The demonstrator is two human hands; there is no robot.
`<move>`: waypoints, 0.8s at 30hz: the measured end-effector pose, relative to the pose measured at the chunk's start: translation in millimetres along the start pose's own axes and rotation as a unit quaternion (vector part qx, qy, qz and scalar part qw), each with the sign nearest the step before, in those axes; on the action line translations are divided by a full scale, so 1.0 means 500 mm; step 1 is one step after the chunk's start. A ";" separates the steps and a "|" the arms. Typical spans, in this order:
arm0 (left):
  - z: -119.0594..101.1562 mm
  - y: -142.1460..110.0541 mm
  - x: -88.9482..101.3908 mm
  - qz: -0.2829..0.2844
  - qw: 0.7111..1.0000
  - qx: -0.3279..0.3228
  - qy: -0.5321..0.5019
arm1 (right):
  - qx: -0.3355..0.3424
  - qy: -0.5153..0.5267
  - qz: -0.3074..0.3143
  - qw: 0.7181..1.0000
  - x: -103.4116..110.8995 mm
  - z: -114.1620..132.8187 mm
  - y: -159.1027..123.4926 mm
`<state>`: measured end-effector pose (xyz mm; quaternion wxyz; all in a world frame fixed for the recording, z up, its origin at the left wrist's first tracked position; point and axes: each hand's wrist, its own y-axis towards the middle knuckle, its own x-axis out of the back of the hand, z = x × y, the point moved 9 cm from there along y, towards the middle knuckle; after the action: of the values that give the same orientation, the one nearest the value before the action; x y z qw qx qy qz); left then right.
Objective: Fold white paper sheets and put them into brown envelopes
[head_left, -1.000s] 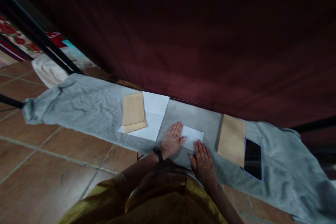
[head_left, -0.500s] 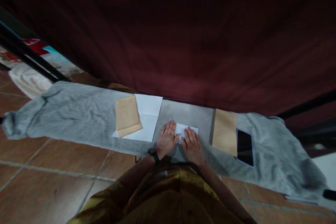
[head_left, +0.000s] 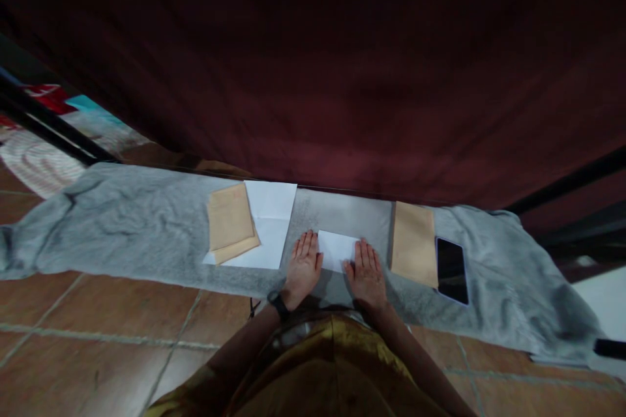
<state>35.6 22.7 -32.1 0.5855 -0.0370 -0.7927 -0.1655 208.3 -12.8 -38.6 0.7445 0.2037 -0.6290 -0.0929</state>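
A small white paper (head_left: pixel 336 251), apparently folded, lies flat on the grey cloth (head_left: pixel 161 228) in front of me. My left hand (head_left: pixel 303 267) rests palm down at its left edge, fingers stretched out. On the opposite side my right hand (head_left: pixel 368 277) lies flat, its fingers at the paper's right edge. Neither hand grips anything. Left of my left hand a larger white sheet (head_left: pixel 274 205) with a crease is partly covered by brown envelopes (head_left: pixel 229 218).
To the right lies a stack of brown envelopes (head_left: pixel 415 244), with a dark-screened phone (head_left: pixel 452 270) beside it. A dark red curtain (head_left: pixel 332 111) hangs along the cloth's far edge. Tiled floor (head_left: pixel 122 313) shows on the near side.
My hands have moved apart to the two edges of the small paper, leaving its middle uncovered. The view has swung slightly to the right.
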 end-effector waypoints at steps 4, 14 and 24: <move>-0.039 -0.024 -0.003 0.057 0.991 -0.118 -0.007 | -0.006 0.016 0.003 1.000 -0.001 -0.002 0.000; -0.048 -0.004 0.000 0.123 0.972 -0.200 0.024 | -0.025 0.133 0.039 0.990 -0.005 -0.037 0.012; 0.016 0.071 0.128 0.055 0.956 -0.037 -0.287 | -0.162 0.458 0.086 0.870 0.004 -0.147 0.006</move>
<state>17.2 50.0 33.5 0.3400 -0.1481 -0.9174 -0.1442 280.2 2.7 -44.9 0.9767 0.0450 -0.2085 -0.0251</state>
